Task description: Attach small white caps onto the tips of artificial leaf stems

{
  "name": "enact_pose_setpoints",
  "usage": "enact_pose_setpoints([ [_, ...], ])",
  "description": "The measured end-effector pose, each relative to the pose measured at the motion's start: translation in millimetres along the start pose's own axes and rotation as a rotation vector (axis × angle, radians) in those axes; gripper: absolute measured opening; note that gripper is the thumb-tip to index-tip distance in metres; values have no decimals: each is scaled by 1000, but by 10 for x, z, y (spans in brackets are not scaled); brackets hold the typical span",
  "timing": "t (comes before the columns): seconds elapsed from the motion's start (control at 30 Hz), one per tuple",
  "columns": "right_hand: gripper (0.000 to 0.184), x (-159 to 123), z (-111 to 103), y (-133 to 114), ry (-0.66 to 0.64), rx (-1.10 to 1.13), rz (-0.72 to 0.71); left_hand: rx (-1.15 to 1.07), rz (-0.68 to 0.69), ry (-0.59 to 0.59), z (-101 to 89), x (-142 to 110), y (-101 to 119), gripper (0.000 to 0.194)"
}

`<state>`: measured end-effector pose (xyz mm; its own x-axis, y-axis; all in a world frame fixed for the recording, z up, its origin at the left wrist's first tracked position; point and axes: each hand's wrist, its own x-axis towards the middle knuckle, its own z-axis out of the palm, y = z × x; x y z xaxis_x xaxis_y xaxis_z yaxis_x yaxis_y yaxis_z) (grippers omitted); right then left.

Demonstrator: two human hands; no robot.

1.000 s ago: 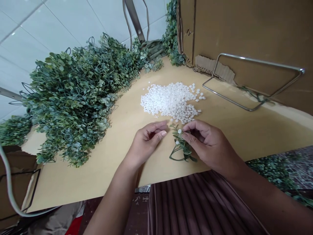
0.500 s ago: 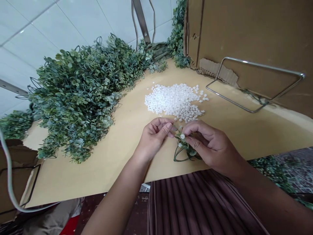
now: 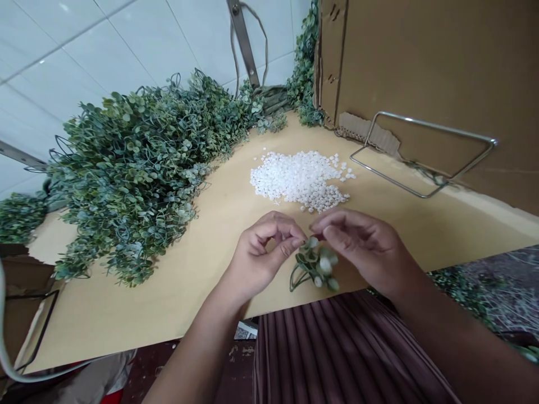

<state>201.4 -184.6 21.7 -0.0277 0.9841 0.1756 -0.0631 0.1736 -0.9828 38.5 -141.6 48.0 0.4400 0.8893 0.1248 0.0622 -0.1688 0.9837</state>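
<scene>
Just over the table's front edge, my left hand (image 3: 269, 247) is closed in a pinch on a small artificial leaf sprig (image 3: 311, 261). The sprig hangs below its fingertips, with green leaves, a looped green stem and a few white bud-like beads (image 3: 325, 265), slightly blurred. My right hand (image 3: 362, 241) is closed beside it, its fingertips close to the sprig's top and nearly meeting the left fingers. Whatever lies between the right fingertips is hidden. Beyond both hands, a pile of small white beads (image 3: 295, 177) is spread on the tan board (image 3: 227, 224).
A large heap of artificial greenery (image 3: 138, 179) covers the board's left side. At right, a bent metal wire frame (image 3: 421, 157) stands against a cardboard box (image 3: 438, 67). A white cable (image 3: 6, 348) runs along the left edge. White tiles (image 3: 138, 39) form the back wall.
The right fingers, earlier at a white bead on the sprig, have moved up to its top beside the left fingertips. The sprig now hangs more freely below. The view has shifted slightly.
</scene>
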Motion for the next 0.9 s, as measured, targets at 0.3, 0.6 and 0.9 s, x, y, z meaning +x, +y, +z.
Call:
enact_pose_setpoints([
  [0.3,19,-40,238,57,-147,85,182,208,118,49,-32,-59,5,7],
  [0.6,25,-43,140,112,-21,-237,5,291,-59,-9,-69,286,-138,8],
  [0.9,30,6,67,156,26,-411,0,1098,56,91,-64,742,-397,17],
])
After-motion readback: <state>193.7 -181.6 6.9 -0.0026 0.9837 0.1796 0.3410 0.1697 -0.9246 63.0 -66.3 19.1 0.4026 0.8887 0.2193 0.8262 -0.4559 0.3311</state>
